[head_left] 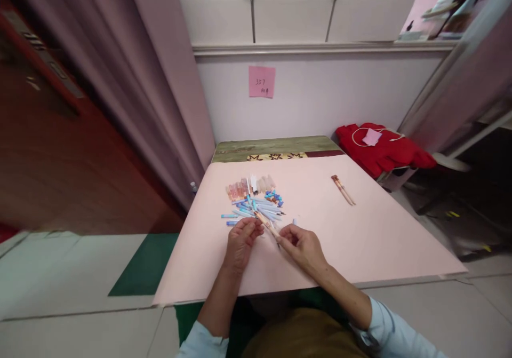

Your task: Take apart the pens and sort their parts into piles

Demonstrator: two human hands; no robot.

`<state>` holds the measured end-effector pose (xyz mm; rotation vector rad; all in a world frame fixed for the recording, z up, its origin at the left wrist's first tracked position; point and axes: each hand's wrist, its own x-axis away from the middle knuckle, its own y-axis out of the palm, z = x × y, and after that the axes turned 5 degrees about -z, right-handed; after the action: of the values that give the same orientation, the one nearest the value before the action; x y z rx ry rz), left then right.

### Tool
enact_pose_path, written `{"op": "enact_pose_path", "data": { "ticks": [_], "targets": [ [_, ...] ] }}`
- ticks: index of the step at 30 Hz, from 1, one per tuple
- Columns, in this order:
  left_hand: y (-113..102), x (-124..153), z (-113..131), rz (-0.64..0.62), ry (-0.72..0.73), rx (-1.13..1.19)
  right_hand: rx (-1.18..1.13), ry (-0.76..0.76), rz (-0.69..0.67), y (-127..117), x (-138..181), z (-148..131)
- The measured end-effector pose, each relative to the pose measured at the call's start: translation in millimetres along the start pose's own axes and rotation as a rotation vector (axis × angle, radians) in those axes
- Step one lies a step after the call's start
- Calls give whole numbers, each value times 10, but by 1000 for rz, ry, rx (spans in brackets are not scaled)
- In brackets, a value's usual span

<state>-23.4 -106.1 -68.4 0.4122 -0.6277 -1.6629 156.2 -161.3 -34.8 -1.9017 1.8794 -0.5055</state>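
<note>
My right hand point(306, 247) pinches the lower end of a slim pen with a brown-and-beige barrel point(267, 222), which slants up to the left. My left hand point(240, 245) is closed, thumb against fingers, at the pen's upper part; its exact contact there is hard to see. Just beyond my hands lies a loose heap of light-blue pens point(262, 206), fanned in several directions. Small blue caps point(273, 196) are gathered behind it, with a few brown pieces. Pinkish-brown clear tubes point(238, 189), thin white rods point(253, 183) and pale tubes point(265, 183) form a row farther back.
Two brown-topped pens point(343, 190) lie side by side at the table's right. A pale pink cover point(332, 246) spreads over the table. Red cloth with a white cable point(380, 147) sits beyond the right edge. A wall with a pink note point(262, 81) stands behind, a curtain point(168, 80) left.
</note>
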Motion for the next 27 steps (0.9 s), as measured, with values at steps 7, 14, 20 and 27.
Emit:
{"op": "enact_pose_path", "data": {
  "ticks": [7,14,20,27],
  "targets": [
    [25,43,3,7,-6,34,-123,30,-79,118,67,46],
    [29,65,11,21,-13,43,-16,-51,-65,173,105,40],
    [36,65,4,22,-23,9,76,-166,-70,237,77,45],
    [19,53,12,29,-2,11,41,-268,-11,50,-358,54]
  ]
}}
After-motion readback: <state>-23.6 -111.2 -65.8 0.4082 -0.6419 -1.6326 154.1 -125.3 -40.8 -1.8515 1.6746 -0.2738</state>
